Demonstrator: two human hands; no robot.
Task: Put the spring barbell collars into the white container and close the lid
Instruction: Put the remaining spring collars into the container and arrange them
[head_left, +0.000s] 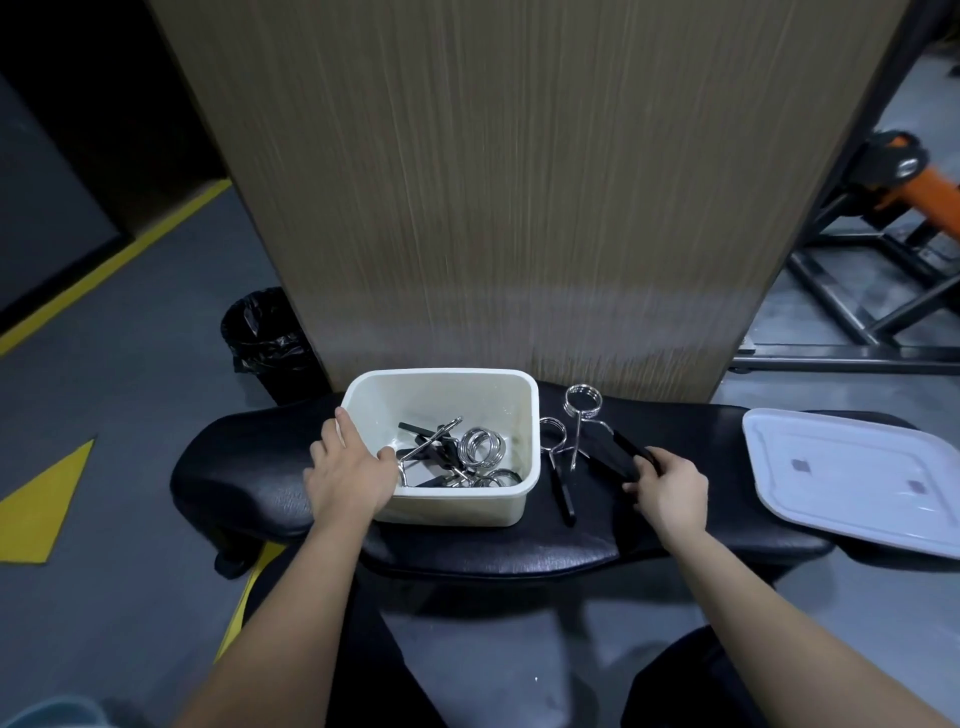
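Note:
The white container (527, 415) stands open on a black padded bench (249, 467). Several chrome spring collars (482, 446) with black handles lie inside it. My left hand (349, 467) grips the container's left rim, thumb on the outside edge and fingers over it. My right hand (670, 488) is closed on the black handles of a spring collar (583, 401) whose chrome ring stands up just right of the container. Another collar (556, 452) lies on the bench between that ring and the container. The white lid (852, 473) lies flat at the bench's right end.
A wood-grain pillar (519, 182) rises directly behind the bench. A bin with a black bag (267, 338) stands on the floor at the left. A black and orange machine frame (883, 208) stands at the right. Yellow markings cross the grey floor.

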